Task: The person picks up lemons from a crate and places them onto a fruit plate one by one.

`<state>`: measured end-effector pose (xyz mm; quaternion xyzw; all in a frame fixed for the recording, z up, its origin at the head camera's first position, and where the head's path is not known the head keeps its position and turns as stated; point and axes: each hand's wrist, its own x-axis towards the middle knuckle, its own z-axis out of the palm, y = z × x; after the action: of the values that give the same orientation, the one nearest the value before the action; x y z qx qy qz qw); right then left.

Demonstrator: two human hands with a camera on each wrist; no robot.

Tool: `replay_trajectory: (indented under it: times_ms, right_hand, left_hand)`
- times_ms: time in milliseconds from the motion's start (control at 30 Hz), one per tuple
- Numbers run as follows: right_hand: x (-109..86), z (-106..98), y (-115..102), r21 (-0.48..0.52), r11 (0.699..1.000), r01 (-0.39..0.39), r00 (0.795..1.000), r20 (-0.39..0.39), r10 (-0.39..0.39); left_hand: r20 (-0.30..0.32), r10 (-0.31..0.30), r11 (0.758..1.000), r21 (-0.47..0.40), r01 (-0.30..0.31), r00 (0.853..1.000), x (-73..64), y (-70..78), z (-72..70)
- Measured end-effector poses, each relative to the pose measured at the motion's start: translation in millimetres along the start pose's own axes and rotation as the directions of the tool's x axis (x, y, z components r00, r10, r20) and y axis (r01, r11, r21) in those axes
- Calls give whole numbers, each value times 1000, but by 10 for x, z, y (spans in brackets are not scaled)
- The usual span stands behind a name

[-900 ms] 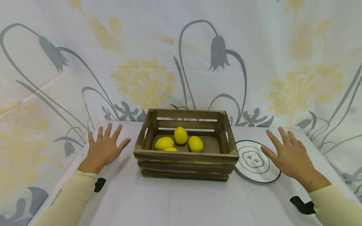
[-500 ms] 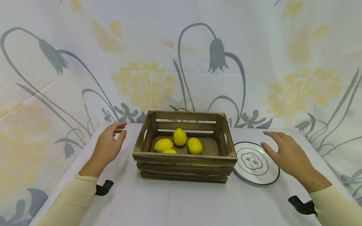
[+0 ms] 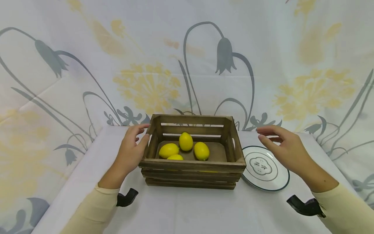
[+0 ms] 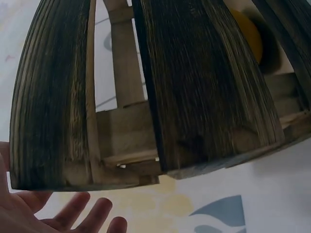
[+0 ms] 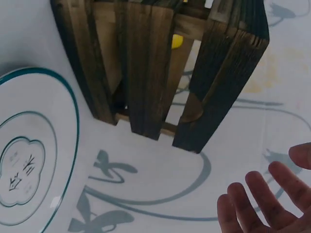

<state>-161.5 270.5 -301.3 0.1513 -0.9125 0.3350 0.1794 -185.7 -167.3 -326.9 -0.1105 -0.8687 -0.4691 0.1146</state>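
A slatted wooden crate [image 3: 191,177] stands mid-table with several yellow lemons [image 3: 186,141] inside. My left hand [image 3: 130,152] is at the crate's left end, thumb and fingertips right at its upper rim in the head view. In the left wrist view, the fingers of that hand [image 4: 77,213] are loosely bent beside the crate's end slats. My right hand [image 3: 287,151] hovers over the far right part of the plate [image 3: 277,178], fingers relaxed and holding nothing. The right wrist view shows this hand [image 5: 262,201] apart from the crate's right end.
The white plate with a dark green rim lies close to the crate's right side. A white cloth [image 3: 187,211] covers the table. Behind and at both sides hangs a flower-printed curtain [image 3: 263,32]. Black wrist mounts [image 3: 306,206] stick out below both sleeves.
Both hands began spread wide with fingers straight. Fingers have since bent loosely. The left hand has moved right to the crate's end; the right hand has shifted left a little.
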Motion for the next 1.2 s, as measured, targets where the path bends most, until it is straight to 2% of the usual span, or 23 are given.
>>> replay_trajectory:
  times_ms: [200, 333, 500, 700, 967, 1067, 1200]
  right_hand:
    - [120, -25, -149, 97, 995, -38, 993, 113, 27]
    - [217, -57, -218, 121, 992, -44, 987, 161, 24]
    - [339, -97, -327, 124, 991, -43, 984, 175, 21]
    - [468, -125, -433, 139, 990, -2, 982, 188, -25]
    - [657, -90, -603, 170, 984, 47, 974, 212, -83]
    - [714, -103, -665, 189, 981, 51, 973, 211, -91]
    - [788, -103, -746, 204, 978, 44, 975, 205, -86]
  left_hand:
    - [31, -7, 1000, 23, 6, 999, 58, -26, 100]
    - [39, -22, 1000, 23, 21, 999, 72, -67, 139]
    - [33, -39, 999, -22, 40, 999, 77, -108, 169]
    - [38, -88, 990, -111, 92, 995, 68, -99, 204]
    - [85, -167, 947, -265, 183, 982, 11, -69, 113]
    - [73, -166, 940, -290, 180, 983, -11, -91, 85]
    - [46, -153, 944, -288, 160, 987, -20, -124, 81]
